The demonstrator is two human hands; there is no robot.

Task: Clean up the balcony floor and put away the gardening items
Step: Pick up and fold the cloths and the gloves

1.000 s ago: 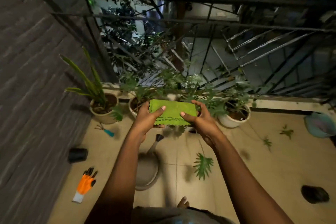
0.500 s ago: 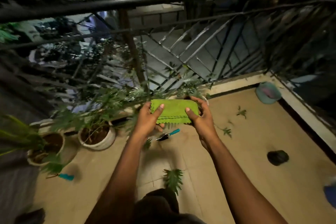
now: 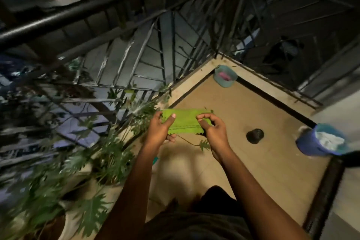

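Holding cloth [image 3: 185, 122] above floor [image 3: 253, 171], near railing [image 3: 116, 10]. Left hand [image 3: 157, 132] grips one end, thumb on top; right hand [image 3: 215, 132] pinches the other. Risk: light right pinch, so cloth may unfold or drop. Leaf [image 3: 203, 144] underfoot could get trodden.

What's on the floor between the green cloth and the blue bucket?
Between the green cloth and blue bucket, a small dark round thing sits on the tan floor, in the head view. Too dim to name.
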